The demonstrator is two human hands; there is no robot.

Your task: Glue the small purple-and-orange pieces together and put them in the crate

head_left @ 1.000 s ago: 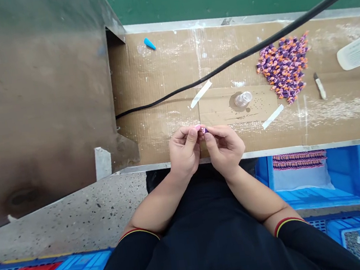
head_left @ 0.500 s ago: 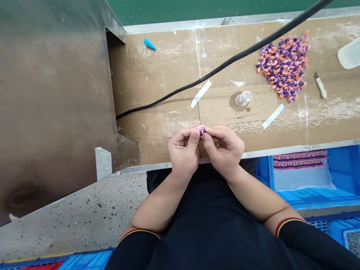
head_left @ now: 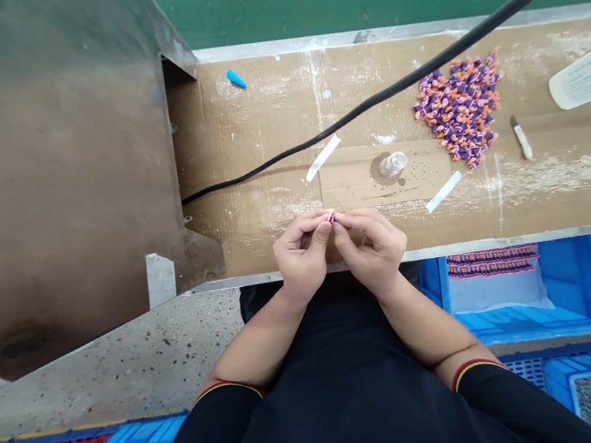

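Both hands at the near edge of the desk (head_left: pixel 241 148), the left hand (head_left: pixel 303 253) and right hand (head_left: pixel 374 251) close together, each grip pinched on a small pink-and-purple piece (head_left: pixel 331 217) between thumb and fingertips; the piece is mostly hidden, so its exact form is unclear. Main risk: the piece is tiny, so a slipped pinch could drop it past the near edge towards the blue crate (head_left: pixel 576 284) at right. A careless reach could also knock the purple-and-orange heap (head_left: pixel 460 110) at far right, scattering pieces, or tip the clear plastic cup (head_left: pixel 392 164) on the cardboard patch. The black cable (head_left: pixel 368 108) across the desk could snag a sleeve. Nearby are a blue cone cap (head_left: pixel 236 78) and a white-handled tool (head_left: pixel 523 142). The white card (head_left: pixel 588 74) at far right has print, too small to read; no brand readable anywhere.
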